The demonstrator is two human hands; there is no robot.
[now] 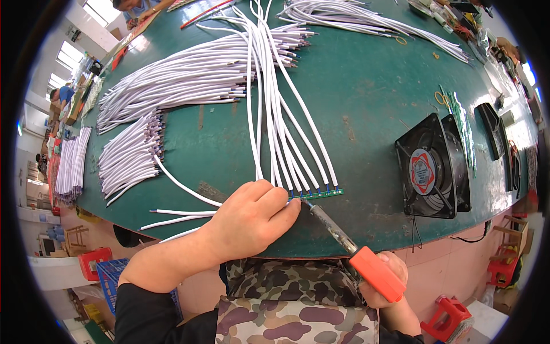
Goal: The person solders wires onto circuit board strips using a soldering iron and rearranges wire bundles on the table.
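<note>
My left hand (252, 221) rests on the near edge of the green table (366, 103), fingers curled down on the white cables (286, 143) where they meet a narrow green circuit strip (323, 194). My right hand (387, 286) grips the orange handle of a soldering iron (355, 249). Its metal tip touches the strip next to my left fingertips. Several white cables are fixed in a row along the strip and fan away across the table.
Bundles of white cables (183, 77) lie at the left and far side. A black square fan (432, 166) stands at the right, with more green strips (458, 114) behind it. Other people (137, 7) work at the far left. Red stools (452, 318) stand on the floor.
</note>
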